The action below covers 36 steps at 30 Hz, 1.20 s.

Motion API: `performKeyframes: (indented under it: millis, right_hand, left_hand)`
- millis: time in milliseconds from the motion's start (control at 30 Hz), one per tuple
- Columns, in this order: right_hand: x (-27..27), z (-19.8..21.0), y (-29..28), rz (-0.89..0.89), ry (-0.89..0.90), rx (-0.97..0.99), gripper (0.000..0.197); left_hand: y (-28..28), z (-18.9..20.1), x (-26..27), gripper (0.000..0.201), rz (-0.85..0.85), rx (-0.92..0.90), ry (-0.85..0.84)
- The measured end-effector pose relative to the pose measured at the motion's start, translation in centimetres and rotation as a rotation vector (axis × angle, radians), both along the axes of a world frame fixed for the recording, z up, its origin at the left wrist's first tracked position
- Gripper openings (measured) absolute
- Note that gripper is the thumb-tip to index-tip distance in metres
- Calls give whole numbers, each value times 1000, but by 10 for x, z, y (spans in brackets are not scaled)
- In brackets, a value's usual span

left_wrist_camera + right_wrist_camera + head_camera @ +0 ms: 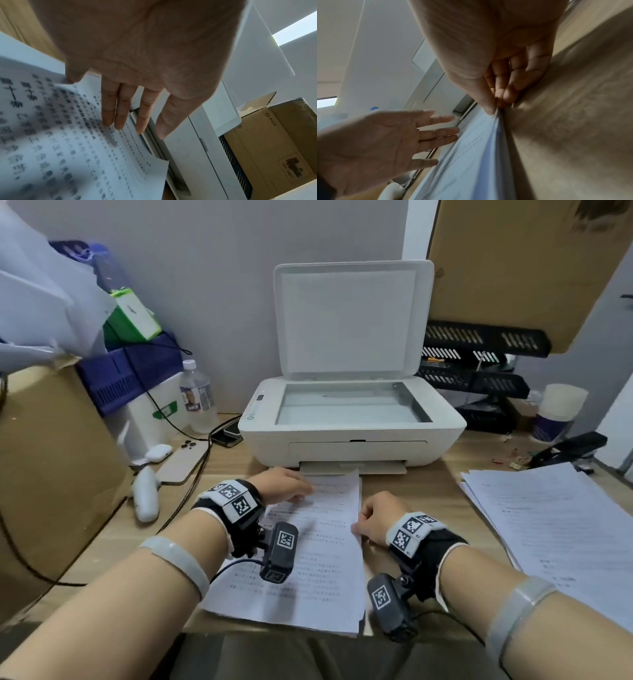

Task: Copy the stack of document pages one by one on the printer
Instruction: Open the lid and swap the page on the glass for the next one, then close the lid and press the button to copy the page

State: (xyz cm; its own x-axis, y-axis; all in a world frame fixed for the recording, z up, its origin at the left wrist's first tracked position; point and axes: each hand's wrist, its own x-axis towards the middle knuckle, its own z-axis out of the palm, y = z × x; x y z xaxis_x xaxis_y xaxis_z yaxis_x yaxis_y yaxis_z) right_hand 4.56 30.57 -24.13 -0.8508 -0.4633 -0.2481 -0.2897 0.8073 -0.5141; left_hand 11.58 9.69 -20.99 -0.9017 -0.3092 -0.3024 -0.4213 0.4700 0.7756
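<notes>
Stack of white printed document pages: lies on wooden worktop, just before white flatbed printer, lid raised, glass bare. Left wrist view: left hand, fingers straight, pressing the sheets. Right wrist view: right hand pinches the edge; lift one sheet only

Counting around the one printer: two hands in front of it, two paper stacks (one in front, one to its right), two phones plus one water bottle on its left, one stapler on its right.
</notes>
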Motion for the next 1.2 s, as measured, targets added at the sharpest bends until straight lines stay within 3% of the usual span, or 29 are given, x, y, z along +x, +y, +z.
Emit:
performKeyframes:
  millis: [133, 267, 433, 500, 633, 733, 867, 1067, 1200]
  right_hand:
    - [-5, 1, 0, 39, 16, -13, 23]
    - [-10, 3, 5, 63, -1, -18, 19]
    - [-13, 5, 7, 47, -181, -106, 28]
    - [-12, 6, 8, 90, -138, -66, 34]
    - [-11, 11, 12, 175, -14, 10, 20]
    - [-11, 23, 22, 259, 130, 38, 11]
    - [-11, 49, 34, 396, 294, 25, 20]
    - [-20, 91, 47, 454, 432, -29, 32]
    - [-27, 121, 53, 439, 534, -90, 23]
  left_hand:
    - [3, 11, 10, 25, 7, -62, -28]
    - [-2, 16, 14, 29, -1, -130, -61]
    - [0, 17, 13, 33, -22, -196, -135]
    - [3, 17, 11, 34, -29, -215, -142]
    - [8, 25, 9, 35, -68, -239, -119]
    - [10, 32, 3, 53, -118, -235, -55]
    - [16, 47, -5, 72, -116, -197, 46]
    - [20, 82, -9, 51, -78, -233, 297]
    - [22, 111, -11, 23, -98, -276, 451]
